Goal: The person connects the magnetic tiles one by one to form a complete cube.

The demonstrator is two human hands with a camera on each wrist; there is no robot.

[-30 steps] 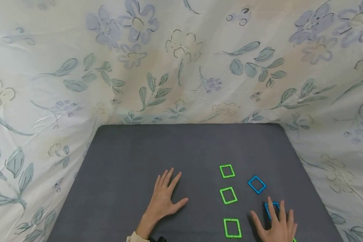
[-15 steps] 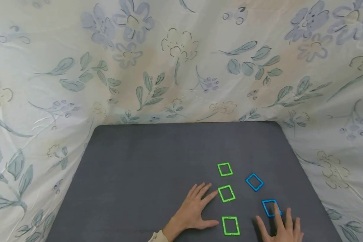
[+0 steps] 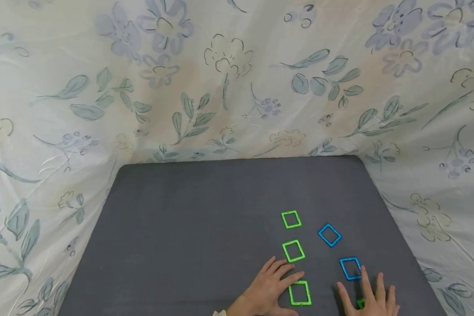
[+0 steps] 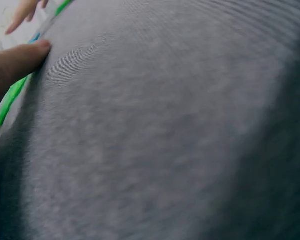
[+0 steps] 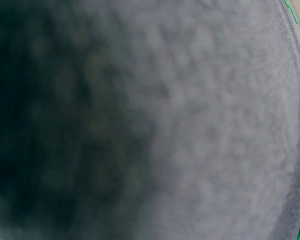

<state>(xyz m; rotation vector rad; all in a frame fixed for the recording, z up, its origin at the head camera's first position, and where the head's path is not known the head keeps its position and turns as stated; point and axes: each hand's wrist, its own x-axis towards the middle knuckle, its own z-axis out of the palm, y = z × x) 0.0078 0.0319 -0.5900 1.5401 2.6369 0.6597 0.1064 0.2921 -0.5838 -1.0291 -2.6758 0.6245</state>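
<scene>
Green frame (image 3: 309,293); hands (image 3: 266,286) (image 3: 371,299) either side

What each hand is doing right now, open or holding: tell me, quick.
Left hand: open, spread at a green frame; whether it touches it cannot be told.
Right hand: open, spread, partly hiding a green piece.

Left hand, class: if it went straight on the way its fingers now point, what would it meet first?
Probably the middle green frame of the three in a column, just ahead of the left hand; its height is unclear, so it might pass above.
</scene>
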